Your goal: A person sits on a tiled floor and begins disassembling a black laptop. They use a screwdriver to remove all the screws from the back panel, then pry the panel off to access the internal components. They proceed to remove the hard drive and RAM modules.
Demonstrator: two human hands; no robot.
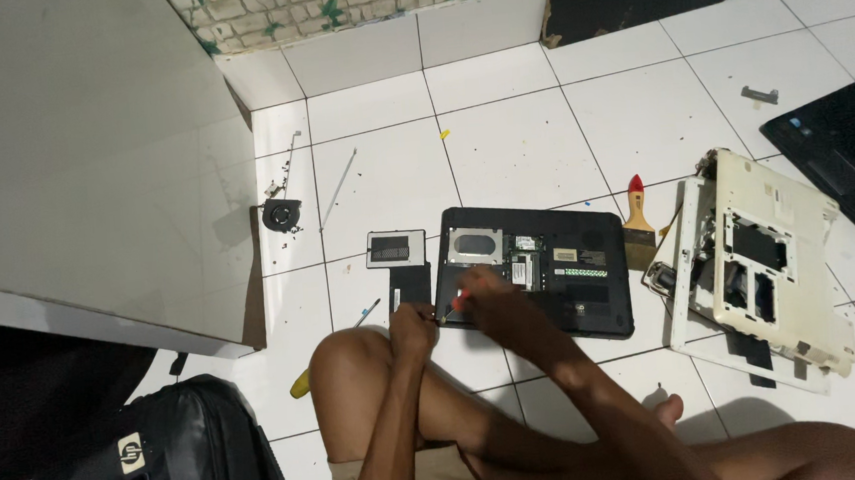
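Observation:
A black laptop (559, 261) lies upside down on the white tile floor with its bottom bays uncovered. My right hand (487, 296) grips a red-handled screwdriver (458, 303) whose tip meets the laptop's near left corner. My left hand (413, 321) rests at that same corner, fingers curled against the edge. A black cover panel (409, 283) lies just left of the laptop, and a smaller framed panel (395, 247) lies beyond it.
A dismantled white laptop shell (760, 257) sits to the right, a paintbrush (637, 217) beside it. A small fan (281, 215) and thin rods (337, 188) lie at left near a white cabinet (91, 163). A black bag (162, 459) and a yellow-handled tool (300, 383) sit near my knee.

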